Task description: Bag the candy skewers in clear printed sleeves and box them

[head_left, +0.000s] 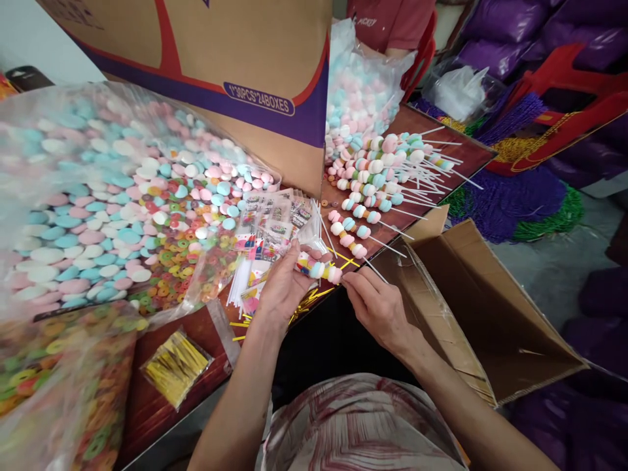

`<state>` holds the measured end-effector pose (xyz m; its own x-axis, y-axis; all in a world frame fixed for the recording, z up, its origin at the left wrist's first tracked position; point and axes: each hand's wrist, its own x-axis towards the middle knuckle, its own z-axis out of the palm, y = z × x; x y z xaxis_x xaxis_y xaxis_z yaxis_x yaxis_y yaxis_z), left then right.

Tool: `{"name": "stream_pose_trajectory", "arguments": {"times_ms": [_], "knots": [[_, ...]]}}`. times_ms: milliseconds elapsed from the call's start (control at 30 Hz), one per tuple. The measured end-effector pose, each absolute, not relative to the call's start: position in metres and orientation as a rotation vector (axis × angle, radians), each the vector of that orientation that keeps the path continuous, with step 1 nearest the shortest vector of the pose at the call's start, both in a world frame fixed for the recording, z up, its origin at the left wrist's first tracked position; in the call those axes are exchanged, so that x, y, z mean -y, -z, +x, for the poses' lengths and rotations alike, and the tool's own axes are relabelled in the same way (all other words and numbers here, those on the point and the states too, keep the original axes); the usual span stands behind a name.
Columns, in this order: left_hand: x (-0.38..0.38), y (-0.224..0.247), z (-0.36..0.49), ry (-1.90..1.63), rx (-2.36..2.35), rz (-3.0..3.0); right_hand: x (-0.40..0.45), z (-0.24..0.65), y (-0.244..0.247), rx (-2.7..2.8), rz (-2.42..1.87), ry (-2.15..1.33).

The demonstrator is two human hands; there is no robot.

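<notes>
1. Pastel pink, white and blue candies lined the skewer (331, 273) just right of the frame's centre, with a brightly printed patch showing at its left end.
2. The left hand (284, 281) curled round that left end, thumb and fingers pressing on it.
3. The right hand (380, 304) pinched the skewer's right end between thumb and forefinger.
4. Printed wrappers (267, 226) lay just above the left hand on a dark red table (203, 333).
5. Loaded sticks (375, 167) lay right of upper centre, white ends pointing right.
6. A clear bag of pastel candies (93, 216) filled the left side; a packet of gold ties (176, 368) lay at lower left.
7. An open cardboard box (449, 320) stood at lower right.
</notes>
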<state>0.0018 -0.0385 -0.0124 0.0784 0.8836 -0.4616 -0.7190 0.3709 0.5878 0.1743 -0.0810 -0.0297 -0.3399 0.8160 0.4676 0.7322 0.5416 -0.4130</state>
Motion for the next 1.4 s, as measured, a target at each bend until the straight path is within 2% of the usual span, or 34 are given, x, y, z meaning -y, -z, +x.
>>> {"name": "stream_pose_trajectory", "arguments": {"times_ms": [100,300,567,867,1033,1233,1300,1400], "knots": [[0.04,0.013,0.005,-1.237,-0.865,0.237,0.082,0.172,0.029,2.173,-1.346,-0.165],[0.042,0.013,0.013,-1.332,-0.861,0.262,0.088,0.161,0.019,2.022,-1.509,-0.552],[0.045,0.011,0.022,-1.303,-0.793,0.294,0.078,0.139,0.027,1.918,-1.469,-0.15],[0.042,0.012,0.01,-1.211,-0.809,0.259,0.067,0.147,0.025,1.832,-1.26,-0.552],[0.043,0.014,0.016,-1.23,-0.767,0.255,0.067,0.144,0.023,1.849,-1.295,-0.427],[0.046,0.014,0.024,-1.286,-0.768,0.257,0.072,0.133,0.033,1.932,-1.408,-0.11],[0.047,0.016,0.024,-1.28,-0.773,0.282,0.073,0.133,0.035,1.932,-1.401,-0.141],[0.047,0.018,0.022,-1.308,-0.78,0.325,0.075,0.137,0.03,1.888,-1.307,-0.409]]}}
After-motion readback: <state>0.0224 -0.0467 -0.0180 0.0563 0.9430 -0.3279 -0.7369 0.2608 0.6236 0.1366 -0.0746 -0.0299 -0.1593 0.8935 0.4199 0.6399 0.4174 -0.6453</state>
